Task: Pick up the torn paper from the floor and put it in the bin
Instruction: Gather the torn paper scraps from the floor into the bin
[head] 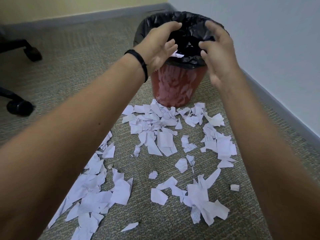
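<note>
Head view, left hand [159, 44], right hand [218, 51] over bin [173, 87]

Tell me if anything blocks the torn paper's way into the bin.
Nothing visible does. The torn paper lies on carpet right before the bin, whose bag-lined mouth is open, no lid. Only the left hand and right hand hover over it.

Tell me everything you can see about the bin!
The bin is a reddish bucket, seemingly plastic, narrower at the bottom. It stands upright on the carpet near the wall. A crumpled black liner lines it and folds over the rim. Some torn paper lies against its base, and one white scrap shows at the rim. The left hand and right hand are over its opening.
</note>
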